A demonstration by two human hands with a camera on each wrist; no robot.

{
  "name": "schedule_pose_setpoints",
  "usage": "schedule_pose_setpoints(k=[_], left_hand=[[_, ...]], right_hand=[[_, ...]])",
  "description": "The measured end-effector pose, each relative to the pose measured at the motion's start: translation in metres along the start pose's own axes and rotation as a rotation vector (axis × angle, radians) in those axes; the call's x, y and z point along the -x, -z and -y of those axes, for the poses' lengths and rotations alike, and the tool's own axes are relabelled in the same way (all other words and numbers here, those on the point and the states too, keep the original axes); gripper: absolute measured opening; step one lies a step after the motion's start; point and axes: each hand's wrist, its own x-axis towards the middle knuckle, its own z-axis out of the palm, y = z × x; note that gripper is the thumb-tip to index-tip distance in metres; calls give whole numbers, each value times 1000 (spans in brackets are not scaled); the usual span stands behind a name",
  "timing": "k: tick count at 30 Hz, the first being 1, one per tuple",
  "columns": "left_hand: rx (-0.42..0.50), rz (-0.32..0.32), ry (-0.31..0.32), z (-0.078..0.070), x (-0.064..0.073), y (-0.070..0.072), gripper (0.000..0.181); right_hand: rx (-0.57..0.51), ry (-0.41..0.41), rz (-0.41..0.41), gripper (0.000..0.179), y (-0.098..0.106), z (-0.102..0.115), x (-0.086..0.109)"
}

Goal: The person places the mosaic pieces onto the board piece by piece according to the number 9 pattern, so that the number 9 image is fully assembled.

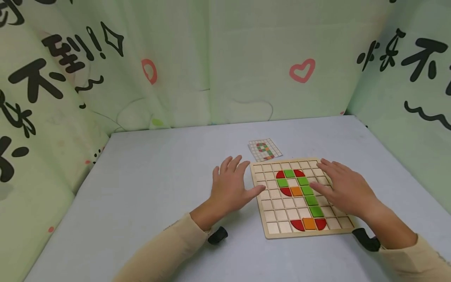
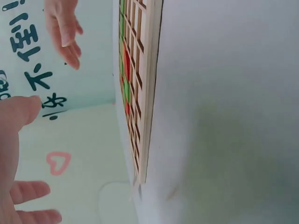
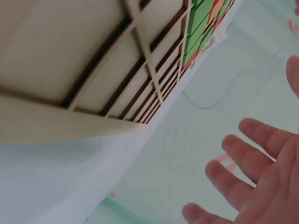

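Note:
A wooden grid board (image 1: 278,204) lies on the table, with red, green and orange tiles set in some of its squares in a shape like a 9. My left hand (image 1: 230,186) hovers by the board's left edge, fingers spread, holding nothing. Over the right side of the board is my right hand (image 1: 347,188), its fingers apart and nothing in them. In the right wrist view the fingers (image 3: 245,154) stand off from the board's edge. Behind the board lies a small pattern card (image 1: 254,148) printed with a similar coloured figure on a grid.
The table (image 1: 148,172) has a pale cloth surface. Light green curtains (image 1: 246,58) with black writing and red hearts hang behind it and on both sides. A black strap end (image 1: 217,235) shows below the left wrist, and another (image 1: 366,239) by the right wrist.

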Motion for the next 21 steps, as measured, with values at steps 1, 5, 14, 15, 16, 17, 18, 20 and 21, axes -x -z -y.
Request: schedule_pose_setpoints(k=[1, 5, 14, 15, 16, 17, 18, 20, 21], left_hand=[[-15, -10, 16, 3, 1, 1, 76], [-61, -12, 46, 12, 7, 7, 82], [-112, 79, 128, 25, 15, 11, 91], [-116, 90, 137, 25, 16, 11, 91], [-119, 101, 145, 26, 16, 11, 92], [-125, 111, 152, 27, 16, 11, 92], [-130, 118, 157, 27, 16, 11, 93], [-141, 126, 163, 28, 16, 11, 93], [-144, 128, 165, 28, 16, 11, 93]], right_hand=[[27, 2, -15, 75, 0, 2, 0], [85, 7, -67, 73, 1, 9, 4], [95, -28, -49, 76, 1, 19, 8], [95, -30, -46, 76, 1, 20, 8], [93, -32, -44, 76, 1, 21, 9], [89, -34, -41, 77, 1, 21, 9], [88, -36, -41, 77, 2, 22, 9], [86, -38, -40, 77, 1, 22, 9], [83, -39, -40, 77, 1, 23, 9]])
